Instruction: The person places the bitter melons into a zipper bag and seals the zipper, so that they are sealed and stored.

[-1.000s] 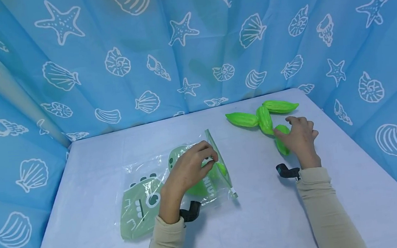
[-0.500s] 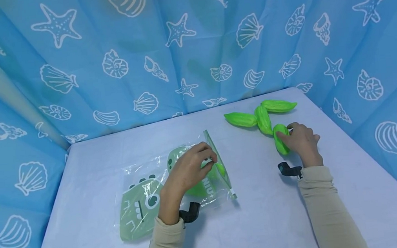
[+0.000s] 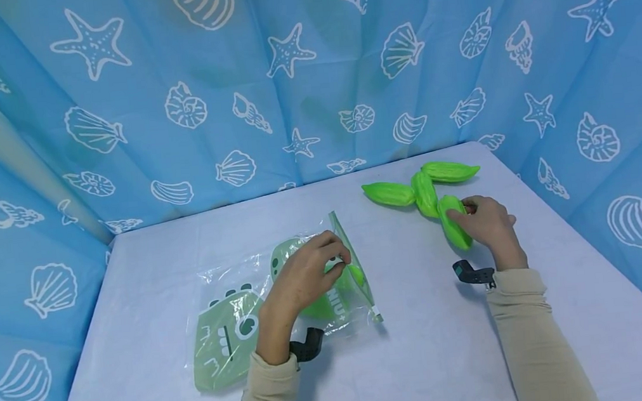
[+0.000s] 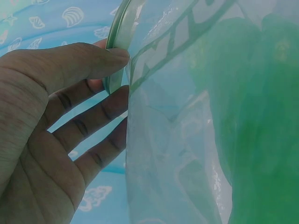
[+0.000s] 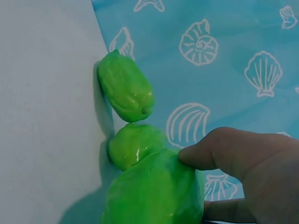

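My left hand [image 3: 304, 272] pinches the mouth edge of a clear zip bag [image 3: 214, 356] printed with green cartoon monsters. In the left wrist view, the thumb [image 4: 110, 60] lies on the bag's green zip strip [image 4: 112, 84]. Green shapes [image 4: 261, 121] show through the plastic. On the right, my right hand [image 3: 489, 224] grips a bright green, ridged, gourd-like vegetable [image 3: 454, 230] between thumb and fingers. The right wrist view shows the thumb pressed on top of this gourd [image 5: 154, 191], the other fingers mostly hidden behind it.
Three similar green gourds lie at the back right: one pointing left [image 3: 388, 194], one upright in view [image 3: 425, 194], one pointing right [image 3: 450, 171]. A white-covered table [image 3: 425, 344] meets a blue seashell-patterned curtain [image 3: 318, 99] at the back and sides.
My right hand has closed round the nearest gourd, which has shifted slightly and tilted. The left hand stays at the bag's mouth.
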Demonstrator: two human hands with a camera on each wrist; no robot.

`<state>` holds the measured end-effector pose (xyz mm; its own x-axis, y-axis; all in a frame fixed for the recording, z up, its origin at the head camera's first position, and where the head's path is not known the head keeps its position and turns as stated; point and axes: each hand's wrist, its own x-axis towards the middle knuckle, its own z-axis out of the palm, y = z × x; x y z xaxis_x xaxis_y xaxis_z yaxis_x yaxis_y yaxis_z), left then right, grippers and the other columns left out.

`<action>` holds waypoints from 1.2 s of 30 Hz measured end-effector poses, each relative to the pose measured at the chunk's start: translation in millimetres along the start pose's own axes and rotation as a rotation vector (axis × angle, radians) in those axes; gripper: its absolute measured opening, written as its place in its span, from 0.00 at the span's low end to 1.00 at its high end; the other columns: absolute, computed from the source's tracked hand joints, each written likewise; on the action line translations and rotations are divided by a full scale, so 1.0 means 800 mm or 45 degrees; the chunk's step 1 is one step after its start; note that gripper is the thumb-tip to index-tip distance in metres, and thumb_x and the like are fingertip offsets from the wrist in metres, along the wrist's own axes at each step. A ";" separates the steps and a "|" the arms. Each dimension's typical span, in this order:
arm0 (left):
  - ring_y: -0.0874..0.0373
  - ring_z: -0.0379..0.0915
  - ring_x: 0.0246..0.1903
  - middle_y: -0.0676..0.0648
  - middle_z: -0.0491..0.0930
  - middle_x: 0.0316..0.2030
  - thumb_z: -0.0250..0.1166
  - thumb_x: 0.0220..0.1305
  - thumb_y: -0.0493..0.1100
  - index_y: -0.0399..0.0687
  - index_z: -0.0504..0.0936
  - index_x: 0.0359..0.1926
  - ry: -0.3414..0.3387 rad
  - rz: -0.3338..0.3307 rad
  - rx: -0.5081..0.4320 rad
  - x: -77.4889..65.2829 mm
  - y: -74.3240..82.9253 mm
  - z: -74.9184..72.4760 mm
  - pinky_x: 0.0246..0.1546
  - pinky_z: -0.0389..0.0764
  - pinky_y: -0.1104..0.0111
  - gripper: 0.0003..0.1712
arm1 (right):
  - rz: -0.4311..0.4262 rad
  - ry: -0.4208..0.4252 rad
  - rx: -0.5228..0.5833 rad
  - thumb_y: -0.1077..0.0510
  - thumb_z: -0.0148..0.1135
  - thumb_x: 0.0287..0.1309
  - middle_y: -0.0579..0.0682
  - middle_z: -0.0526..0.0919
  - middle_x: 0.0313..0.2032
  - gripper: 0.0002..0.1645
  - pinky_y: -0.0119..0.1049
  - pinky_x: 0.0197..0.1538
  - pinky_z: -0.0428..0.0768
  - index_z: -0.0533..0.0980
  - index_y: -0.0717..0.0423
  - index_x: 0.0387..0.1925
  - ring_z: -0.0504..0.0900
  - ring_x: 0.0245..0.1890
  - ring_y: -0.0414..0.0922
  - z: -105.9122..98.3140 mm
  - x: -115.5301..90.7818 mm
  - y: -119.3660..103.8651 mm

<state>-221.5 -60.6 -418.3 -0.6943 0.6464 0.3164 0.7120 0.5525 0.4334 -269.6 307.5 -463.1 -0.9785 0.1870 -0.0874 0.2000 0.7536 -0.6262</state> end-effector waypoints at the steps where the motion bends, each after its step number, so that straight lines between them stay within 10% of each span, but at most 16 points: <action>1: 0.54 0.77 0.40 0.53 0.77 0.42 0.68 0.64 0.33 0.48 0.85 0.39 0.000 0.003 0.001 0.000 0.000 0.000 0.40 0.78 0.67 0.06 | -0.007 0.011 0.000 0.38 0.54 0.68 0.68 0.75 0.51 0.44 0.75 0.61 0.46 0.67 0.74 0.65 0.70 0.54 0.66 0.000 0.000 -0.001; 21: 0.57 0.77 0.41 0.53 0.77 0.42 0.70 0.63 0.33 0.46 0.86 0.39 0.011 0.016 0.015 0.002 0.000 0.001 0.44 0.79 0.67 0.05 | -0.209 0.208 0.212 0.41 0.60 0.67 0.65 0.76 0.54 0.39 0.58 0.56 0.69 0.70 0.66 0.66 0.72 0.57 0.62 0.012 -0.012 -0.027; 36: 0.57 0.77 0.41 0.53 0.78 0.42 0.69 0.64 0.34 0.46 0.86 0.39 0.004 0.000 0.016 0.000 0.000 0.000 0.43 0.79 0.67 0.05 | -0.225 -0.010 0.403 0.42 0.64 0.65 0.62 0.76 0.54 0.39 0.48 0.52 0.73 0.69 0.65 0.65 0.73 0.55 0.57 0.043 -0.015 -0.060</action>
<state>-221.7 -60.5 -418.7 -0.6944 0.6450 0.3190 0.7134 0.5591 0.4224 -269.4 247.4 -459.0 -0.9971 0.0656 0.0386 0.0030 0.5409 -0.8411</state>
